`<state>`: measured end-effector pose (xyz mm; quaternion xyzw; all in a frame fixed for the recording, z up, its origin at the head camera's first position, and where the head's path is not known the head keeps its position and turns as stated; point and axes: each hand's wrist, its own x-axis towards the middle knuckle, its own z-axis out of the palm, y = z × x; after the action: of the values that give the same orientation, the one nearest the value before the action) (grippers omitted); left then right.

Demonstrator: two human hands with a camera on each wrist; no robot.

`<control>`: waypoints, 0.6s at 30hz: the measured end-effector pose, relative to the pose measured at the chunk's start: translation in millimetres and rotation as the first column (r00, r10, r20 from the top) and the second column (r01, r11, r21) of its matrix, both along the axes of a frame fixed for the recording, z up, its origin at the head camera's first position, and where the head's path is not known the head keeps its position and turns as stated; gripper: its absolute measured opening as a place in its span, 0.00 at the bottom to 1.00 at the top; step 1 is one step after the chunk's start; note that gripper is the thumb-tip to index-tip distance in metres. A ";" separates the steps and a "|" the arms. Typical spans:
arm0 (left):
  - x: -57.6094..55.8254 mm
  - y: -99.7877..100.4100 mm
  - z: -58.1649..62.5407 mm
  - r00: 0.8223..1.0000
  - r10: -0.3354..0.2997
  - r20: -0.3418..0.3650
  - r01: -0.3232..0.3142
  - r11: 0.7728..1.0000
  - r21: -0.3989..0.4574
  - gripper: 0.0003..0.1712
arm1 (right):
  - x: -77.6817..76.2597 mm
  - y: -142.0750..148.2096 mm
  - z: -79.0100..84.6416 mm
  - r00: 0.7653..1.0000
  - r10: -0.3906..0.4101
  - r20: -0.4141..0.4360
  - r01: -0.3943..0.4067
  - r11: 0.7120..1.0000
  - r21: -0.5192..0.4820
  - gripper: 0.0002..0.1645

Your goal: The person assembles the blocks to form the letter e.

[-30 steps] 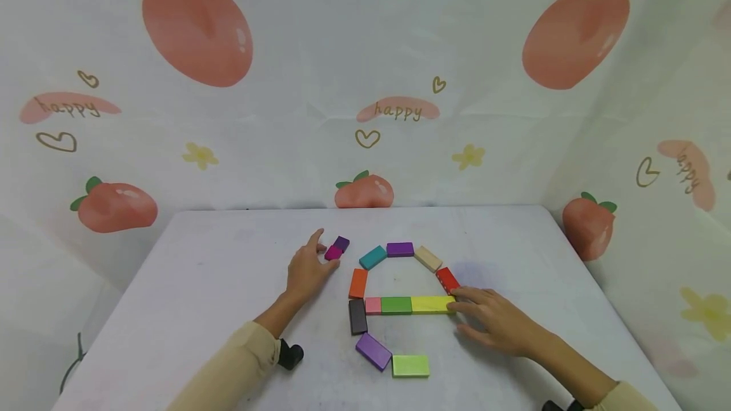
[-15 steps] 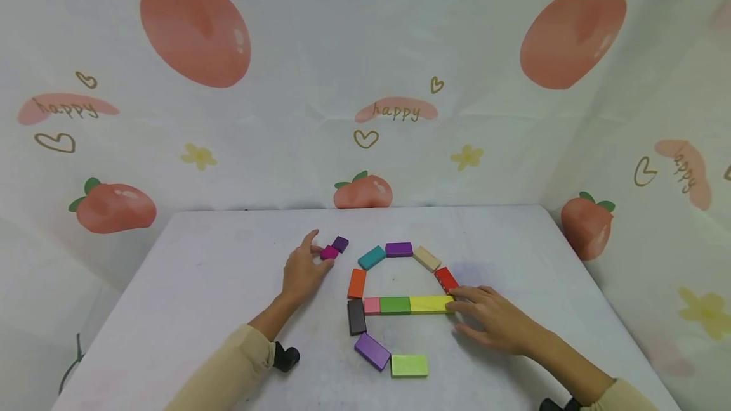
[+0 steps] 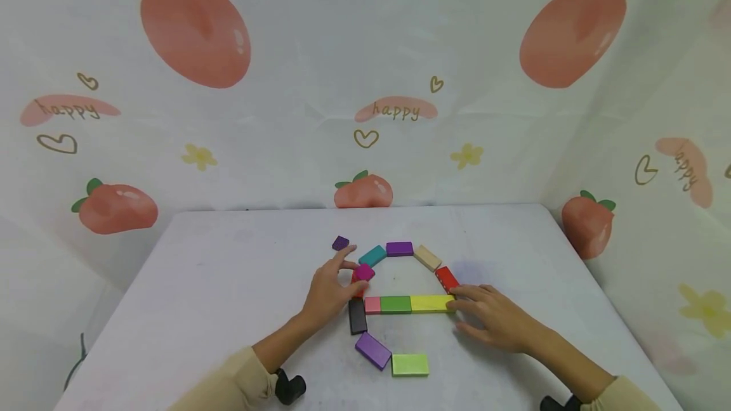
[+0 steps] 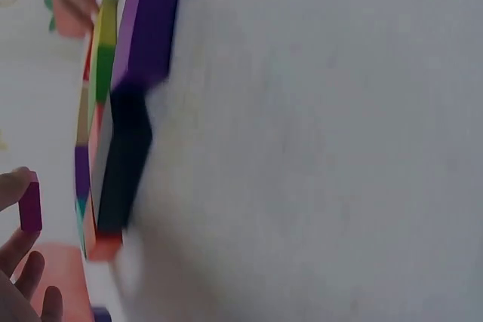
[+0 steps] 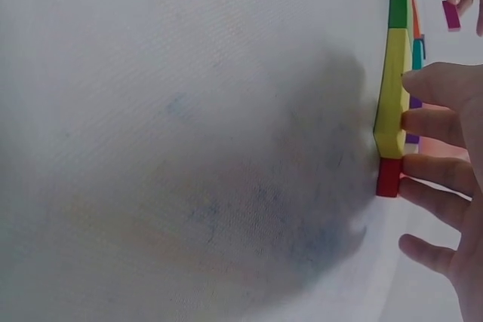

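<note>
My left hand pinches a small magenta block between thumb and fingers, held up over the orange block at the upper left of a block outline. In the left wrist view, the magenta block hangs apart from the row. My right hand lies at the outline's right side, fingers spread and fairly straight. Its fingertips touch the end of the yellow block and the red block; the right wrist view shows these contacts at the yellow block and red block.
Teal, purple and beige blocks curve along the top. Pink and green blocks join the crossbar. Black, violet and lime blocks run below. A dark purple block lies apart at upper left.
My left hand has picked up the magenta block from beside the dark purple one and carried it right, over the orange block. The right hand has stayed in place.
</note>
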<state>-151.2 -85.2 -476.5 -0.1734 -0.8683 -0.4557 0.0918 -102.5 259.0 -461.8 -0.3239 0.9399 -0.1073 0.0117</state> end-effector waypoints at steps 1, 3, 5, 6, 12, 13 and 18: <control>4.4 4.1 -0.2 1.000 -0.024 0.002 0.024 1.000 -0.006 0.42 | 0.1 -0.1 -0.2 1.000 0.000 -0.001 0.000 1.000 0.000 0.20; 12.6 12.2 0.1 0.997 -0.074 0.008 0.074 0.997 -0.015 0.41 | 0.5 -0.4 -0.3 1.000 0.000 0.002 0.000 1.000 0.000 0.20; 20.6 20.0 0.7 0.992 -0.120 0.025 0.120 0.993 -0.021 0.42 | 0.8 -0.6 0.0 1.000 -0.003 0.006 0.003 1.000 0.000 0.20; 24.4 23.9 1.1 0.989 -0.143 0.035 0.144 0.989 -0.022 0.42 | 1.0 -0.6 0.3 1.000 -0.003 0.006 0.003 1.000 0.001 0.20; 46.0 45.5 4.2 0.960 -0.253 0.117 0.255 0.967 -0.001 0.42 | 2.2 1.2 1.3 1.000 0.018 -0.017 -0.018 0.999 -0.029 0.21; 49.1 48.6 4.2 0.956 -0.267 0.122 0.270 0.963 -0.004 0.42 | 2.2 1.7 1.4 0.999 0.022 -0.023 -0.023 0.999 -0.032 0.21; 61.5 61.2 3.0 0.932 -0.325 0.160 0.332 0.943 -0.015 0.42 | 1.2 3.4 1.1 0.999 0.034 -0.039 -0.035 0.999 -0.024 0.21</control>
<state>-89.7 -24.0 -473.4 -0.2819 -0.8408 -0.4586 -0.0572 -101.3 262.5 -460.7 -0.3424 0.9327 -0.1125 -0.0088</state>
